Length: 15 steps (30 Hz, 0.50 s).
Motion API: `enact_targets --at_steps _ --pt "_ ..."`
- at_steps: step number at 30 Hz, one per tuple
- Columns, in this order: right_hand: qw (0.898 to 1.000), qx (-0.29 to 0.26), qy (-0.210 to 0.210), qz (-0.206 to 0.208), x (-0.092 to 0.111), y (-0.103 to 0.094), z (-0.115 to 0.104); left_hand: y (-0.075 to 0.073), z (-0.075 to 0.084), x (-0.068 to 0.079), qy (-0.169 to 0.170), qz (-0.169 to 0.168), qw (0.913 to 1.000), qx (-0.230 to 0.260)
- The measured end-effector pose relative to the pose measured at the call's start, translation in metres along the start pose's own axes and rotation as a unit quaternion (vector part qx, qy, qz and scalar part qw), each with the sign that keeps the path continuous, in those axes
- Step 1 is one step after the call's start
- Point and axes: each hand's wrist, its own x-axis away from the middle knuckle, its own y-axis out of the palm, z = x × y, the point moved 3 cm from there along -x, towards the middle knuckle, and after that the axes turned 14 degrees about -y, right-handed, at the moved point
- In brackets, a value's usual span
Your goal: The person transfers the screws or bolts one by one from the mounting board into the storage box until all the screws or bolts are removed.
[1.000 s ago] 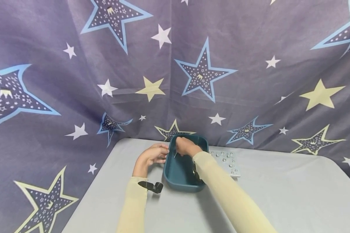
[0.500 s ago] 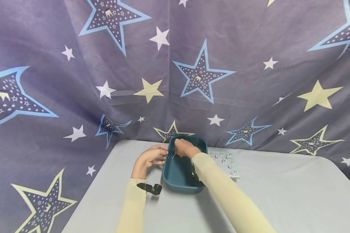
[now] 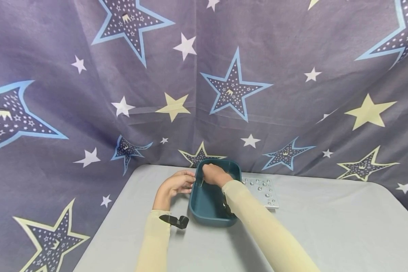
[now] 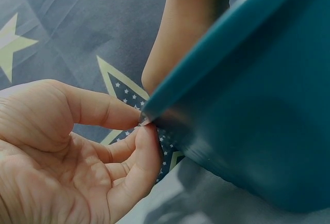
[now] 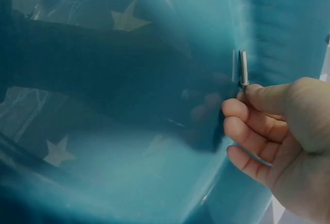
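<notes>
A deep teal plastic basin (image 3: 212, 219) stands on the table in the head view. My left hand (image 3: 176, 185) is at its left side. In the left wrist view the thumb and fingertip (image 4: 148, 131) of that hand pinch right at the basin's rim, with a small pale sliver showing between them. Inside the basin, near the far left wall, my right hand (image 3: 215, 174) pinches a thin metal pin (image 5: 244, 66) between thumb and forefinger. The pin has a collar by the fingertips and stands close to the wall, while the other fingers curl loosely below.
A silver metal plate (image 3: 261, 194) with several round studs lies to the right of the basin, partly behind the right sleeve. The basin's inner surface (image 5: 124, 172) mirrors the star pattern. A starry cloth (image 3: 292, 94) hangs behind the grey-white table (image 3: 326, 226).
The head view has drifted slightly. Both hands stay almost where they were, the left at the rim and the right holding the pin inside the basin.
</notes>
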Motion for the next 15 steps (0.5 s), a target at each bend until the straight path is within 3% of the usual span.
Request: enact_targets --at_steps 9,15 --pt "1.0 0.007 0.003 -0.026 0.002 -0.003 -0.001 0.0 0.0 -0.002 -0.002 0.003 1.0 0.002" --pt "0.999 0.021 -0.021 -0.025 0.006 -0.014 0.001 -0.001 -0.001 -0.003 -0.001 0.004 1.0 0.005"
